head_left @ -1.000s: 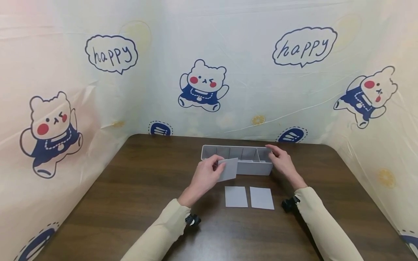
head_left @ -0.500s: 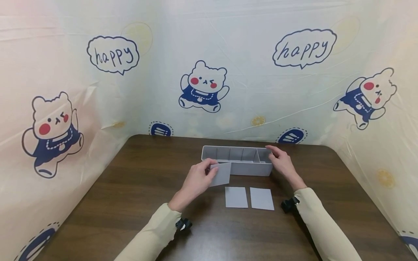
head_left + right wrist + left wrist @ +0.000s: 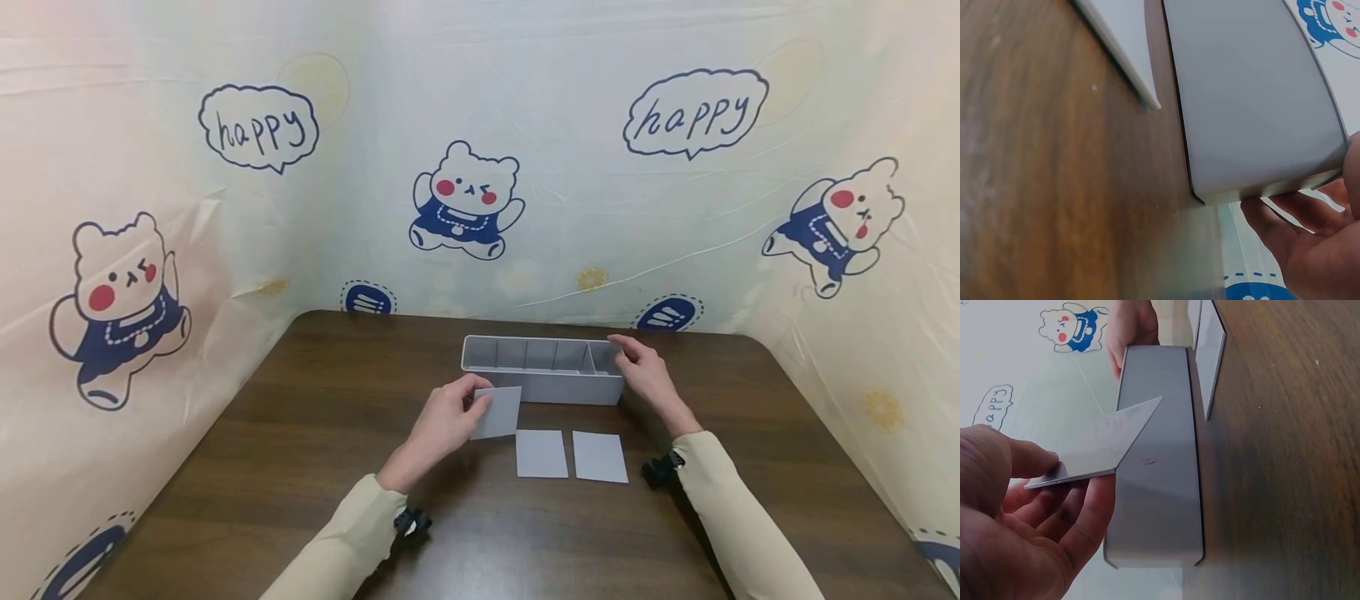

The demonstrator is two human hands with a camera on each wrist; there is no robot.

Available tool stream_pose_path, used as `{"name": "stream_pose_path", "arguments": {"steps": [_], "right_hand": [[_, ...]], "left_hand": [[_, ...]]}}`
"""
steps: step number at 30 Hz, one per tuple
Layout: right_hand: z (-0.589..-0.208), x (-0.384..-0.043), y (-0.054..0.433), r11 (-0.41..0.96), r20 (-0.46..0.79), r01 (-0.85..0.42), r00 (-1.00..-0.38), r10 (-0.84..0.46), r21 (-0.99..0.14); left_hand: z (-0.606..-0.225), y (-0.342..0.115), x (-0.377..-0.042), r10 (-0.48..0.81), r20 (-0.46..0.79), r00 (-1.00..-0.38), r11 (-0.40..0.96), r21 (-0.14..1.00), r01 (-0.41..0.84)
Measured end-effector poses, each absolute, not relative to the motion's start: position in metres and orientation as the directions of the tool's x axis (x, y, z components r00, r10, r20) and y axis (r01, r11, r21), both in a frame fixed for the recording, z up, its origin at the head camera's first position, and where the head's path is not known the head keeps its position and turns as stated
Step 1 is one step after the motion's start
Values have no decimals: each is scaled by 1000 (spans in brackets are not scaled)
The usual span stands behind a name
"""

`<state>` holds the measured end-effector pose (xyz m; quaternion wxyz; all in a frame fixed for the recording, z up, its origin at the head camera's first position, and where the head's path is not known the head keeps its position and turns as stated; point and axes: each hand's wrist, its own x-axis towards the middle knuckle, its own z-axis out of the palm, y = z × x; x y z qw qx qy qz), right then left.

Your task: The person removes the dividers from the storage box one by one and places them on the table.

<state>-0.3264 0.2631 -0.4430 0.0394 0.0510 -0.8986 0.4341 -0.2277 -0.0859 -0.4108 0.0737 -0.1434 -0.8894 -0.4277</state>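
A long grey divided storage box [image 3: 572, 388] stands on the table, its inside split into several compartments by upright dividers. My left hand [image 3: 442, 421] pinches a thin, square, pale divider panel [image 3: 498, 412] between thumb and fingers, in front of the box's left part. In the left wrist view the raised panel [image 3: 1100, 445] is tilted, with the thumb on one face and fingers beneath. My right hand [image 3: 647, 375] grips the box's right end at the rim; in the right wrist view its fingers [image 3: 1272, 231] lie against the end wall.
Two more pale square panels, a left one [image 3: 542, 454] and a right one [image 3: 601, 457], lie side by side in front of the box. The brown wooden table [image 3: 315, 433] meets a printed cloth backdrop [image 3: 337, 208] at its back and sides.
My left hand has moved left and nearer to me with the panel, away from the box's front. My right hand stays at the box's right end, and the two lying panels have not moved.
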Motion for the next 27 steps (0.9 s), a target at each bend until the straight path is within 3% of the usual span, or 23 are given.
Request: {"name": "stream_pose_path", "arguments": {"steps": [27], "right_hand": [[-443, -327, 263, 623, 118, -134, -991, -67, -771]], "left_hand": [[-409, -104, -236, 305, 81, -949, 662, 698, 273]]}}
